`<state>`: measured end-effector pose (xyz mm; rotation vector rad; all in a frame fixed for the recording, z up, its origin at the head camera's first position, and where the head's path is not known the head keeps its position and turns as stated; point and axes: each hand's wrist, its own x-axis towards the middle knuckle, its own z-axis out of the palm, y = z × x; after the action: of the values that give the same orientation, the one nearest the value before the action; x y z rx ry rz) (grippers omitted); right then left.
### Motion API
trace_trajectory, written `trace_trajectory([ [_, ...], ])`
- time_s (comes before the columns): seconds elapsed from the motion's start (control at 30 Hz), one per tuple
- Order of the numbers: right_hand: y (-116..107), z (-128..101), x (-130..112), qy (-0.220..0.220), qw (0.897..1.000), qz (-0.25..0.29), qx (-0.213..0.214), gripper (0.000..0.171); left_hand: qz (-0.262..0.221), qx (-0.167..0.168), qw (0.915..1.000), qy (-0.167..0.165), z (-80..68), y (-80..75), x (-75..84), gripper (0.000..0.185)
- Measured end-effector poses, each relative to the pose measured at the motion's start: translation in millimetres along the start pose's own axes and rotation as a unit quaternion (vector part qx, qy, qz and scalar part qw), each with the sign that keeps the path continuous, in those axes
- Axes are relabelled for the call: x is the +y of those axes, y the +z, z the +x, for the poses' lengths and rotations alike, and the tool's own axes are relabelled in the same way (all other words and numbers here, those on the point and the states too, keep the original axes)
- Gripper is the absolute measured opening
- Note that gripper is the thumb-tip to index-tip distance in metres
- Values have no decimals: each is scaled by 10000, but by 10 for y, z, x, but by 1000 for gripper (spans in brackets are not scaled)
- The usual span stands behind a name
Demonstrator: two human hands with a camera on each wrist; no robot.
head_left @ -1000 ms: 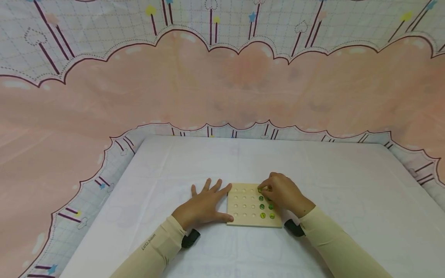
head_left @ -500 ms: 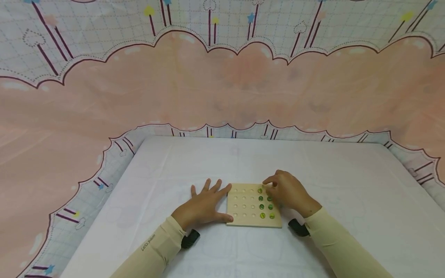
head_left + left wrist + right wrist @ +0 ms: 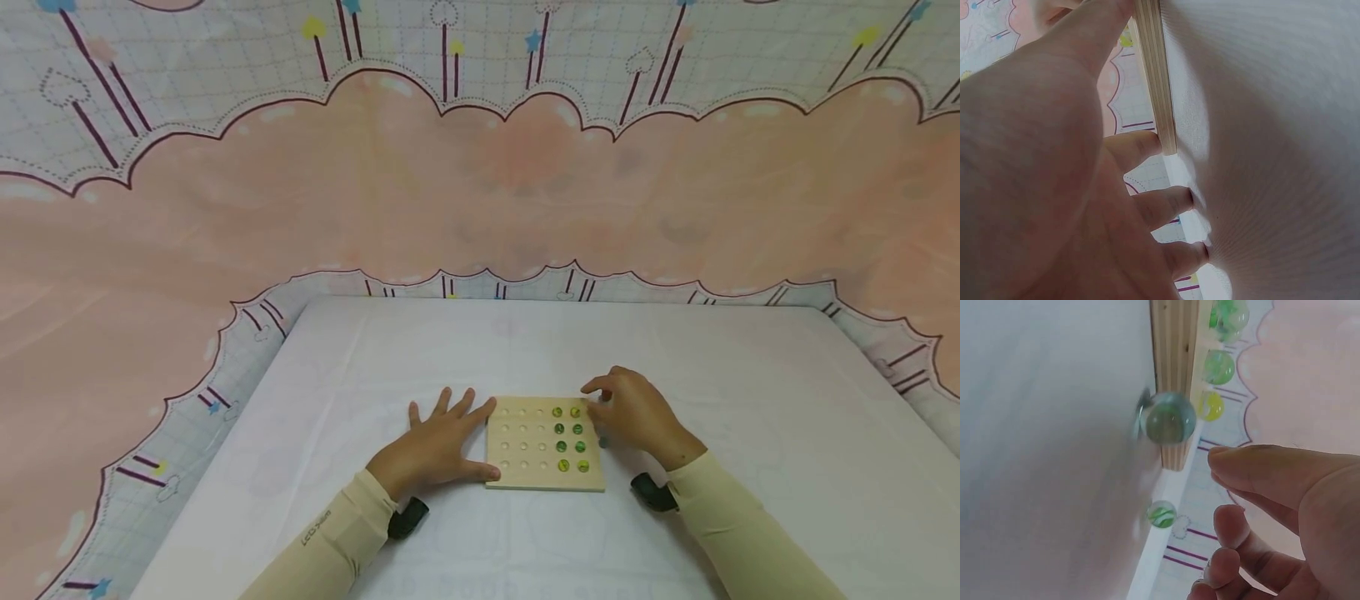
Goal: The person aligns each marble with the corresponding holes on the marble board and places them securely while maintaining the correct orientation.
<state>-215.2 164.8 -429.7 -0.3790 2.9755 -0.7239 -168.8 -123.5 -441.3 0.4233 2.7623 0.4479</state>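
Small dark lettering runs along the left sleeve (image 3: 318,527) near the wrist, too small and blurred to read with certainty. No other writing can be read anywhere.

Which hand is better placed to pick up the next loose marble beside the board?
Right. The right hand hovers by the wooden board's right edge, where loose marbles lie on the table; the left hand lies flat, bracing the board's left edge.

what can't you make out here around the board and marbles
- Head view: loose green glass marbles beside the square wooden peg board are mostly hidden by the right hand.
- Left wrist view: board top is hidden; the left hand fills the frame.
- Right wrist view: nearest marble is blurred.
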Motion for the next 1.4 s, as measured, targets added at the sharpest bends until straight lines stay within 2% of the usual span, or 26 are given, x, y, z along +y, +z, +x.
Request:
trace_trajectory([
  [0.5,-24,-5,116,144,9997,-166,90,25,70,42,10000,26,-18,11,-22,103],
  [0.97,-11,3,179,205,9994,-275,-53,25,114,51,9999,106,-27,12,-17,103],
  [1.4,5,-2,177,297,9992,-173,-219,21,149,19,9999,51,-5,23,-26,104],
])
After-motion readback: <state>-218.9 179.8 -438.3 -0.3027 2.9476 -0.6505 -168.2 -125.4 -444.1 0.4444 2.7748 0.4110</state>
